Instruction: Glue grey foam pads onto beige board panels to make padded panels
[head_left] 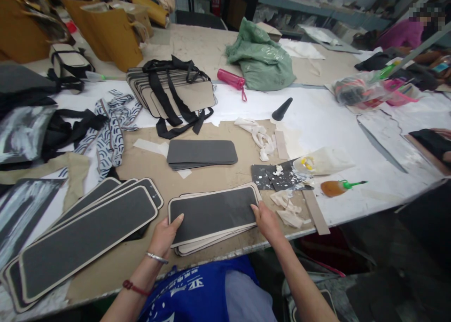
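Note:
A dark grey rectangular panel with a beige border [214, 214] lies on top of a small stack of similar panels at the table's front edge. My left hand [165, 235] grips its left end, thumb on the top face and fingers hidden beneath. At the right end my right hand [265, 218] pinches it the same way. Just beyond is a neat pile of plain dark grey pieces [202, 153]. To the left, several longer bordered panels [88, 242] lie fanned over one another.
Beyond stand strapped beige panels [183, 94], a pink bottle [230, 79], a green sack [262, 56] and a black cone [282, 109]. On the right are a glue-spotted black sheet [278, 175], an orange-liquid bottle [334, 188] and a cardboard strip [316, 212]. Other people are at the far edges.

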Tool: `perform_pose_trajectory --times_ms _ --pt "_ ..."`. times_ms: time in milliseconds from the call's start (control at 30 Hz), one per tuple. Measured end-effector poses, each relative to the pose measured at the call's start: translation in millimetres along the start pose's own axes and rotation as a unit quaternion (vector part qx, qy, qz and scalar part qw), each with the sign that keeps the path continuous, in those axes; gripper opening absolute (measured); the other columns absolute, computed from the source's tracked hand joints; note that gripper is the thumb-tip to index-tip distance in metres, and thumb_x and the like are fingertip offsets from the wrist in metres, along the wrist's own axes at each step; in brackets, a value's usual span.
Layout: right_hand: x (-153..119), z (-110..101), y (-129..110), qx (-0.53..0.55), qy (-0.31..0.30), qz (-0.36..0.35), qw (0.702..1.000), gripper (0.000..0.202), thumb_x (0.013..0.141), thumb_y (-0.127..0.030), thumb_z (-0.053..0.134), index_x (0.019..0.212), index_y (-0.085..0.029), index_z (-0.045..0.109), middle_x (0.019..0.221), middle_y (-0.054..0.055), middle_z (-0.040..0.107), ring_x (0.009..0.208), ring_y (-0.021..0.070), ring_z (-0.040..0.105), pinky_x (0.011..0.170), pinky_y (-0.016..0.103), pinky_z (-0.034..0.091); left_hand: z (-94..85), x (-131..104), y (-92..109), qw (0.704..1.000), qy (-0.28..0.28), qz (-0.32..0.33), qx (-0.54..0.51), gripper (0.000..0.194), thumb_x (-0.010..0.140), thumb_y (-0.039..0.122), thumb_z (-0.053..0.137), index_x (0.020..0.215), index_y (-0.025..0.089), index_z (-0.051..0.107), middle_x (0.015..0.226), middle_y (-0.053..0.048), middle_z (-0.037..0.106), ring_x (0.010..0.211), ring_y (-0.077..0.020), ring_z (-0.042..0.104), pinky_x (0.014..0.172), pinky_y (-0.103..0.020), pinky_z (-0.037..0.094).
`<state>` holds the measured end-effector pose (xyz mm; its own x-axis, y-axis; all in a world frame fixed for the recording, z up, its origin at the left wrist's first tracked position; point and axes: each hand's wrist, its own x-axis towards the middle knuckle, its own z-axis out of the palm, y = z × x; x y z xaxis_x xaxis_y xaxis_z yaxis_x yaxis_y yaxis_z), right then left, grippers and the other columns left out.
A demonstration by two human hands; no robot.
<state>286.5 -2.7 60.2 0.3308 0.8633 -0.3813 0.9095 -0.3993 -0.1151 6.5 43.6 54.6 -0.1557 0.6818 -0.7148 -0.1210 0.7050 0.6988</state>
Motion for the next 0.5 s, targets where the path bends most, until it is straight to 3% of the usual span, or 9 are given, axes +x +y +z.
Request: perform_pose_trajectory --times_ms 500 --pt "0.5 -5.1 4.5 0.031 0.003 -0.020 0.999 0.021 0.092 -0.028 0.036 0.087 -0.015 0.052 0.076 0.008 0.062 0.075 0.0188 0.059 0.061 0.024 0.033 1.3 -4.4 3.9 1.000 -0.003 -0.010 -0.013 0.009 0.074 0.010 0.059 0.081 0.011 0.063 0.069 -0.004 0.070 0.064 -0.0151 0.065 0.064 -0.024 0.054"
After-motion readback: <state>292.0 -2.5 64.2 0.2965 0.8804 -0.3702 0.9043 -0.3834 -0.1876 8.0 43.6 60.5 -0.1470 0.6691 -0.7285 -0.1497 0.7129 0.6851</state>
